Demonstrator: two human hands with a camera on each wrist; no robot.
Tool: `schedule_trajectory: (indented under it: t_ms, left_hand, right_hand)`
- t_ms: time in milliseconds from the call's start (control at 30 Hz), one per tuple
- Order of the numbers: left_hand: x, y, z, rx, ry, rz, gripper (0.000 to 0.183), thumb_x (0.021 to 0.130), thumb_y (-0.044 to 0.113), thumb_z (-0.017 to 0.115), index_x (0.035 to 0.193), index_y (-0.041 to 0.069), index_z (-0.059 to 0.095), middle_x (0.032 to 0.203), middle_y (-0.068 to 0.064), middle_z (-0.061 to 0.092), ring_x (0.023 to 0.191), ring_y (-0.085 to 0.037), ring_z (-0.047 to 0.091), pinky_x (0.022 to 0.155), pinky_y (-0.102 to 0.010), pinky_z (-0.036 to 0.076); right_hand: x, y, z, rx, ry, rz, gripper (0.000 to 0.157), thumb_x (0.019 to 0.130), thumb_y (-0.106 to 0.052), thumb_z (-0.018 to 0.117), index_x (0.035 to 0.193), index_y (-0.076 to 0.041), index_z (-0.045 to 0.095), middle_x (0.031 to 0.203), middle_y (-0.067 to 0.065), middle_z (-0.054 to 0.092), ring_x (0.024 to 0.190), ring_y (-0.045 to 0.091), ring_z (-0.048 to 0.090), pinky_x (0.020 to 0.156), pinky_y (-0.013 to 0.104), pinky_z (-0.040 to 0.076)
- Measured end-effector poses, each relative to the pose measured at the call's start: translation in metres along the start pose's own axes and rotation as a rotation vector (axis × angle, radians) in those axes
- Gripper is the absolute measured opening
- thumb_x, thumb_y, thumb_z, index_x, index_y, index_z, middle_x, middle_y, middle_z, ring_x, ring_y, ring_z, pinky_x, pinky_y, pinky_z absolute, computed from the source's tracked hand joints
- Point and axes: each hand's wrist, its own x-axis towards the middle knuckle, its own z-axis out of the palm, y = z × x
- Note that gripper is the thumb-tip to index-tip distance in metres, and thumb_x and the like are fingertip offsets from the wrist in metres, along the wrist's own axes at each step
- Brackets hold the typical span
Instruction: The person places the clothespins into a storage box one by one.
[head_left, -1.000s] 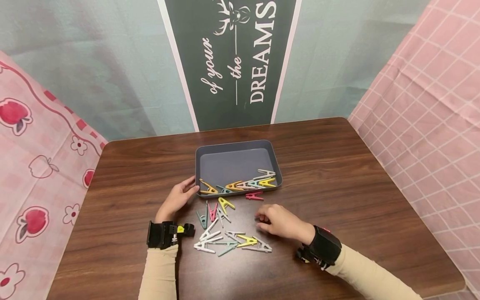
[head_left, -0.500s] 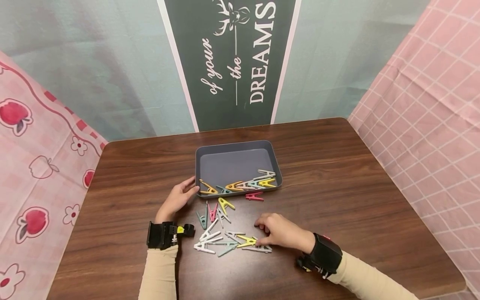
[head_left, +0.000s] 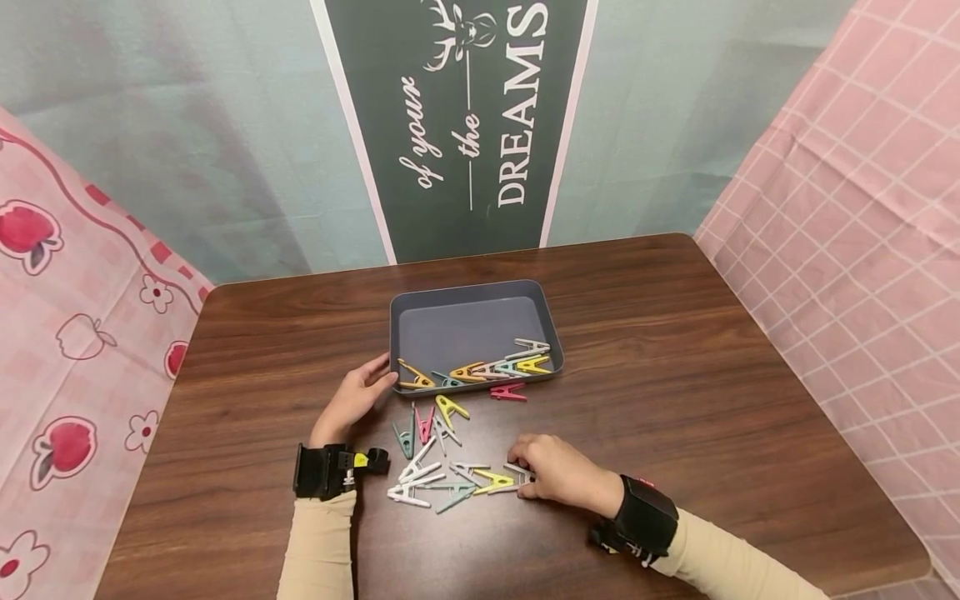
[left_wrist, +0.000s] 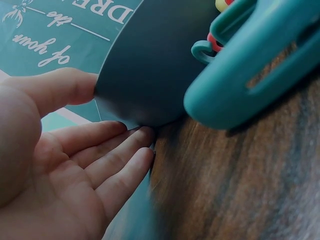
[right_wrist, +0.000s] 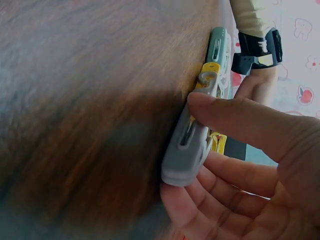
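Moved: my right hand [head_left: 558, 471], apart from the grey peg [right_wrist: 175, 162] a second ago, has come down onto it, and the peg has shifted slightly toward the tray [head_left: 468, 329].
Right grip: thumb on one side, fingers round the other, pinching the grey peg by its right end; I can't tell whether it has left the table [head_left: 645, 358].
Meaning: I'd judge this as the start of a pick-up, the hold made but the peg still low.
Left hand: my left hand [head_left: 351, 407] hasn't moved; its fingers lie fairly straight against the tray's near-left corner, apparently steadying it.
Tray: unmoved, its pegs lined along the near edge from the orange peg [head_left: 420, 380] in the left corner to the yellow and pale ones at the right.
Beside my grip: the yellow peg [head_left: 493, 482] lies very close to the grey one, so I reckon it could snag.
Other loose pegs: the red peg [head_left: 508, 392] just outside the tray's near edge; the dark green peg [head_left: 406, 442] below its near-left corner; white pegs [head_left: 400, 492] farther toward me.
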Motion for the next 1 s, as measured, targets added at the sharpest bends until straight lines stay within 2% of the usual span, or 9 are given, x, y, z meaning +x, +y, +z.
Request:
schedule_trajectory:
  t_ms: [333, 633, 1000]
  left_hand:
    - [-0.001, -0.001, -0.002, -0.009, 0.003, -0.01, 0.057, 0.099, 0.018, 0.052, 0.149, -0.003, 0.031, 0.148, -0.025, 0.042, 0.139, -0.034, 0.042, 0.115, -0.047, 0.035]
    - [0.0, -0.001, -0.002, 0.009, 0.0, -0.004, 0.058, 0.1, 0.019, 0.052, 0.148, -0.003, 0.031, 0.148, -0.025, 0.042, 0.139, -0.035, 0.042, 0.115, -0.047, 0.035]
    - [0.002, -0.002, 0.0, 0.014, 0.007, 0.002, 0.057, 0.099, 0.019, 0.053, 0.148, -0.003, 0.032, 0.147, -0.026, 0.043, 0.138, -0.035, 0.043, 0.115, -0.046, 0.035]
  right_hand:
    - [0.005, 0.002, 0.004, 0.01, 0.058, 0.003, 0.024, 0.074, -0.018, 0.081, 0.092, -0.007, 0.069, 0.075, -0.004, 0.058, 0.067, 0.0, 0.043, 0.058, 0.014, 0.037]
    - [0.013, 0.01, 0.003, 0.021, 0.138, 0.053, 0.023, 0.073, -0.018, 0.082, 0.088, -0.007, 0.069, 0.072, -0.004, 0.054, 0.064, 0.0, 0.04, 0.056, 0.013, 0.033]
    - [0.011, 0.016, -0.005, -0.017, 0.146, 0.087, 0.025, 0.074, -0.019, 0.082, 0.091, -0.007, 0.068, 0.074, -0.003, 0.056, 0.066, 0.002, 0.044, 0.057, 0.015, 0.035]
